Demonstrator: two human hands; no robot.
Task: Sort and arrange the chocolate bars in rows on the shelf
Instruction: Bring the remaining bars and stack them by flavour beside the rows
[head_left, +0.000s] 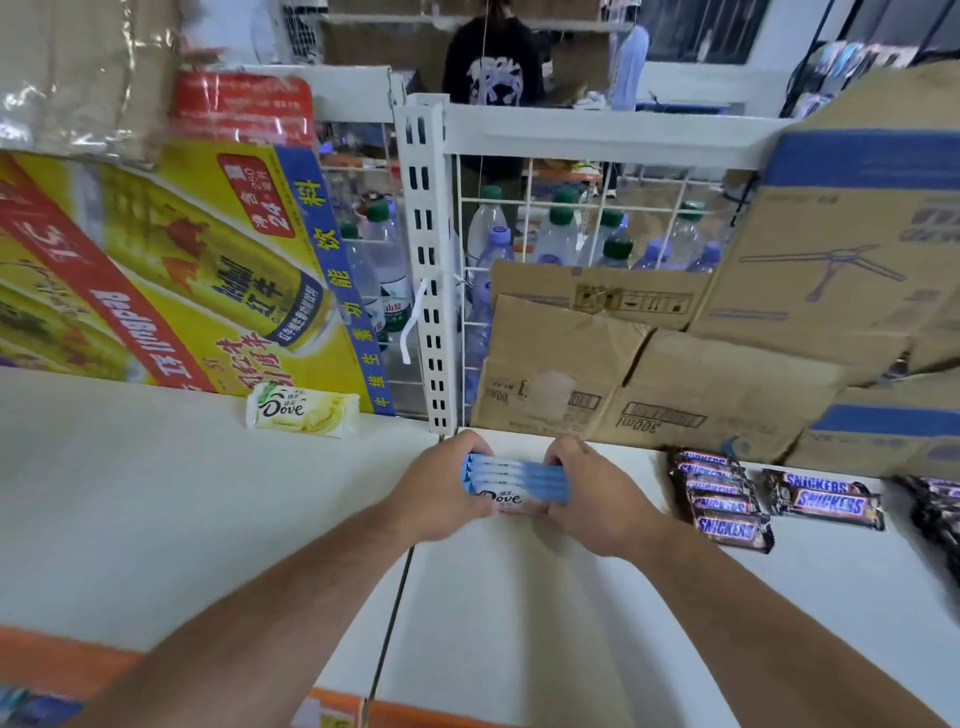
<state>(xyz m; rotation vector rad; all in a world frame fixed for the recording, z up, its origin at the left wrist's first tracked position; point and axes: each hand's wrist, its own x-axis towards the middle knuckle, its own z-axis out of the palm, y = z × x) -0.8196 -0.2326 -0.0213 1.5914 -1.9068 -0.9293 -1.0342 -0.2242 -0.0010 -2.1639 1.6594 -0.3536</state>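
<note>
Stack of blue Dove bars (519, 480) on the white shelf (156, 493), just in front of the foot of the white slotted post (428, 270). The bars lie with their long axis running left to right, parallel to the shelf's front edge, packed one behind another. The nearest bar shows the Dove name reading upright toward the viewer. The left hand (436, 486) grips the stack's left end and the right hand (597, 499) grips its right end, with the fingers (475, 447) of both curled over the far edge.

Left of the post, a single yellow Dove bar (304, 410) lies flat, its long axis also left to right, against a yellow and red drinks carton (171, 270). Right of the post stand brown cardboard boxes (597, 374). In front of them, further right of the post, Snickers bars (719, 499) lie in an overlapping row, with more beside them. Behind the post, water bottles (558, 234) show through wire mesh.
</note>
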